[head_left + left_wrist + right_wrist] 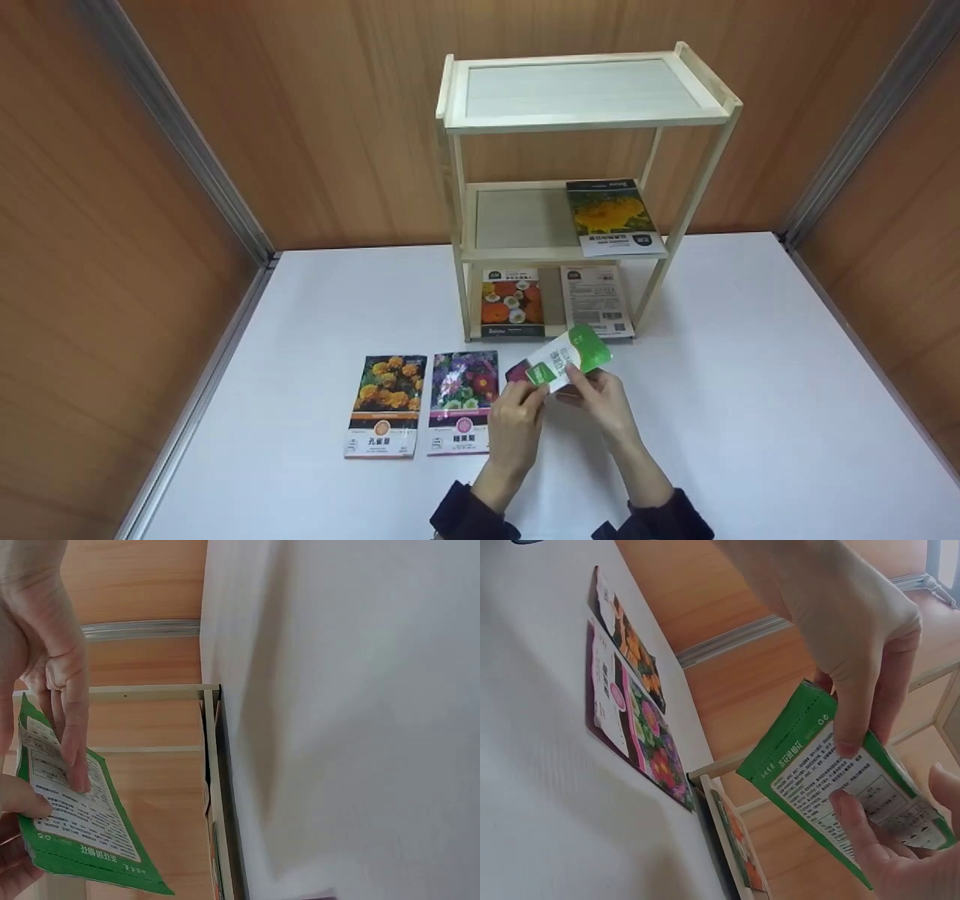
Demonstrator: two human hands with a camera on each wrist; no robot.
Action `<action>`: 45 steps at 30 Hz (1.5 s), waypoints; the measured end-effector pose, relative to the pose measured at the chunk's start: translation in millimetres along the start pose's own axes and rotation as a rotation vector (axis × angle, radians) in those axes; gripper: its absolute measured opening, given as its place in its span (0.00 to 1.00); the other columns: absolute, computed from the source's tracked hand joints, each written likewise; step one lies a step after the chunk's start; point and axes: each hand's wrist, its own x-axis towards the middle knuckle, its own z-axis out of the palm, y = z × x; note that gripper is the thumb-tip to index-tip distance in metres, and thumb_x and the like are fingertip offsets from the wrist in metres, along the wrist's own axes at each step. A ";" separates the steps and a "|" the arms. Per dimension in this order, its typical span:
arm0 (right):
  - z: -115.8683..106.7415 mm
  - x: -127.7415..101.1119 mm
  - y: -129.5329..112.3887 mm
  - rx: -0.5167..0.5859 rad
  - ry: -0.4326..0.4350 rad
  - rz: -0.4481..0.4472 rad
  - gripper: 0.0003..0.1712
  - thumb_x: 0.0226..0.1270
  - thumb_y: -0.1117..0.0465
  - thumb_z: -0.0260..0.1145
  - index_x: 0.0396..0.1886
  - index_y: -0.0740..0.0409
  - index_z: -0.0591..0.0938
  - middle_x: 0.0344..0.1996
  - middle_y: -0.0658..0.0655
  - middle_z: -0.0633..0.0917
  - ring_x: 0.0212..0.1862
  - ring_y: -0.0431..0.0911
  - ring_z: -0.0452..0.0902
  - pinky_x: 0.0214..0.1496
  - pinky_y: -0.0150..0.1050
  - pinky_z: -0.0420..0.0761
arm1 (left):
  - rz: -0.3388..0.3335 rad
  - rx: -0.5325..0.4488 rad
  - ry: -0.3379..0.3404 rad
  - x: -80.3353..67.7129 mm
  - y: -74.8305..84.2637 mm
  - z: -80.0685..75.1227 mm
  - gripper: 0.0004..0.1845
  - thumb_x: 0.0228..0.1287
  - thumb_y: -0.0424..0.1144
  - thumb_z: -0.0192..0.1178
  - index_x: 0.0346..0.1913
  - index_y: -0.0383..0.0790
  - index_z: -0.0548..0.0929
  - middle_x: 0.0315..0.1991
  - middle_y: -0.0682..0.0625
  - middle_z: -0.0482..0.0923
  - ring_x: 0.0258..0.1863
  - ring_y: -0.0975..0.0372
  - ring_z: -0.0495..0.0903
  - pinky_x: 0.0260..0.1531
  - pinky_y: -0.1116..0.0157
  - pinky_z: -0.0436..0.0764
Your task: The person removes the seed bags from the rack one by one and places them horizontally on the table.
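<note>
Both hands hold a green and white seed packet point(589, 349) tilted above the table, in front of a shelf. My left hand point(516, 424) pinches its left end, and my right hand point(606, 405) pinches it from the right with the thumb on top. Printed text covers the side of the packet point(82, 829) that shows in the left wrist view. In the right wrist view, thumb and fingers of both hands grip the packet point(799, 776). To the left, a purple-flower packet point(463, 401) lies flat beside an orange-flower packet point(385, 405).
A pale wooden shelf point(585, 120) stands at the back. Its middle board bears a yellow-flower packet point(611, 214). On the bottom board lie an orange-and-white-flower packet point(512, 304) and a text-side-up packet point(596, 300). Wooden panels point(337, 135) enclose the white table point(765, 420).
</note>
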 end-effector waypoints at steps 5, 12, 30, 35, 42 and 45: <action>-1.2 0.5 1.2 0.033 0.029 0.039 0.26 0.65 0.57 0.55 0.54 0.75 0.67 0.44 0.71 0.77 0.40 0.52 0.79 0.40 0.37 0.78 | 0.077 0.056 0.010 -2.5 -0.9 2.3 0.05 0.47 0.28 0.62 0.29 0.37 0.85 0.25 0.52 0.74 0.23 0.64 0.70 0.20 0.71 0.70; -3.5 0.6 3.7 0.091 0.065 0.073 0.22 0.66 0.65 0.51 0.57 0.73 0.64 0.46 0.71 0.76 0.37 0.49 0.80 0.39 0.35 0.78 | 0.116 0.112 -0.046 -4.4 2.6 1.5 0.08 0.45 0.28 0.62 0.32 0.38 0.84 0.29 0.51 0.76 0.29 0.62 0.73 0.27 0.68 0.73; -6.1 -5.6 4.4 0.144 0.138 0.104 0.22 0.66 0.63 0.52 0.58 0.68 0.65 0.47 0.67 0.76 0.37 0.46 0.80 0.41 0.35 0.78 | -0.739 -0.370 -0.069 3.1 -6.9 -7.4 0.27 0.56 0.43 0.60 0.53 0.28 0.71 0.53 0.39 0.65 0.54 0.50 0.65 0.51 0.53 0.68; -5.3 -7.5 8.0 0.168 0.133 0.109 0.22 0.66 0.63 0.52 0.57 0.69 0.65 0.46 0.67 0.77 0.34 0.44 0.80 0.40 0.35 0.78 | -0.943 -0.614 -0.112 2.7 -7.1 -5.9 0.24 0.58 0.43 0.58 0.50 0.26 0.73 0.47 0.39 0.72 0.46 0.51 0.72 0.42 0.58 0.75; -4.5 -8.7 11.3 0.178 0.131 0.119 0.23 0.66 0.62 0.53 0.58 0.68 0.65 0.46 0.66 0.77 0.34 0.43 0.79 0.41 0.34 0.78 | -1.132 -0.865 -0.080 7.1 -2.3 -5.5 0.17 0.59 0.33 0.56 0.47 0.23 0.73 0.42 0.38 0.76 0.43 0.52 0.77 0.43 0.64 0.76; -4.5 -9.2 11.2 0.178 0.133 0.131 0.23 0.66 0.61 0.53 0.58 0.67 0.65 0.46 0.66 0.77 0.34 0.44 0.79 0.40 0.34 0.78 | -1.133 -0.907 -0.035 7.9 -2.0 -6.2 0.15 0.56 0.28 0.56 0.45 0.22 0.73 0.39 0.37 0.77 0.39 0.53 0.78 0.39 0.65 0.77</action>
